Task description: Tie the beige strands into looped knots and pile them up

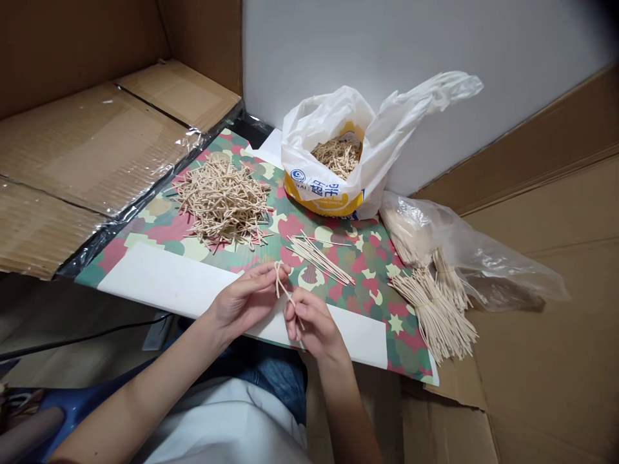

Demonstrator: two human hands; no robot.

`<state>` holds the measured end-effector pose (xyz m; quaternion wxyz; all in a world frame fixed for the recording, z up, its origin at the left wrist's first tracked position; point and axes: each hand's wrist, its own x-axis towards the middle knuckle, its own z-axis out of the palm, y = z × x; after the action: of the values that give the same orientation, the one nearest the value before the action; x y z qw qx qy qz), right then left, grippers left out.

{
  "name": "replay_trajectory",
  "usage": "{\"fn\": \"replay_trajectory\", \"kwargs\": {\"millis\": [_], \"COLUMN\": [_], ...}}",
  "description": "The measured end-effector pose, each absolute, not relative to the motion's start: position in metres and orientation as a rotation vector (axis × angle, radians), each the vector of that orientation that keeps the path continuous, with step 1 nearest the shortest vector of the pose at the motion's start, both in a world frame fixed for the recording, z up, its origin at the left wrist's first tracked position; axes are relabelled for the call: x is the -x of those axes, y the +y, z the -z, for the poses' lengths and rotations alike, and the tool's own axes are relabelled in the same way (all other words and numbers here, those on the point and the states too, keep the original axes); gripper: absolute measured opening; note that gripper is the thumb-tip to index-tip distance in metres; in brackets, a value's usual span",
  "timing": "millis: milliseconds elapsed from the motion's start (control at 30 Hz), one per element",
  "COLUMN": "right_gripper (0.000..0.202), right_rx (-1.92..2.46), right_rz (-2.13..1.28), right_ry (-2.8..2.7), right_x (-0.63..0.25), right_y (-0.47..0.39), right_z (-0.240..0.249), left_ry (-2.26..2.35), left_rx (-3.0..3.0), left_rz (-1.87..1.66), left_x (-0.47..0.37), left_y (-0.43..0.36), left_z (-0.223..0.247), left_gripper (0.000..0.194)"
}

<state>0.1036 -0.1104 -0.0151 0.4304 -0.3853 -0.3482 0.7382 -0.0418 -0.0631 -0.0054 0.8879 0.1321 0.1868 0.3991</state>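
While close together, 2 hands (251, 298) (313, 322) on strand (285, 292).

both our forearms reach forward; left hand (251, 293) and right hand (312, 319) pinch, fingers curled, above the tabletop's front edge.

head-worn cam, looking fwd & down, fairly close over hands, prob. slightly tilted

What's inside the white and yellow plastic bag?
The bag holds a heap of short, pale, stick-like pieces. What lies beneath their top layer is hidden by the heap and the bag's front.
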Motion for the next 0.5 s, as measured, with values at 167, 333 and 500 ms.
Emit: {"fn": "replay_trajectory", "kwargs": {"millis": [167,333,500], "right_gripper": [0.024,0.023,0.022], "right_rx": [0.936,0.956,0.960], "right_rz": [-1.781,-1.650,-1.619], "right_ry": [-0.772,-0.721,-0.679], "right_x": [-0.108,-0.101,-0.098], "right_y": [-0.112,-0.109,-0.109], "right_z": [0.017,0.010,0.011], "left_ry": [0.385,0.360,0.351], "left_rx": [-0.340,-0.380,-0.454], "left_rz": [-0.755,-0.713,-0.711], "left_x": [0.041,0.037,0.037], "left_y": [-0.065,-0.070,-0.071], "left_z": [0.007,0.006,0.004], "left_gripper": [0.014,0.014,0.015]}}
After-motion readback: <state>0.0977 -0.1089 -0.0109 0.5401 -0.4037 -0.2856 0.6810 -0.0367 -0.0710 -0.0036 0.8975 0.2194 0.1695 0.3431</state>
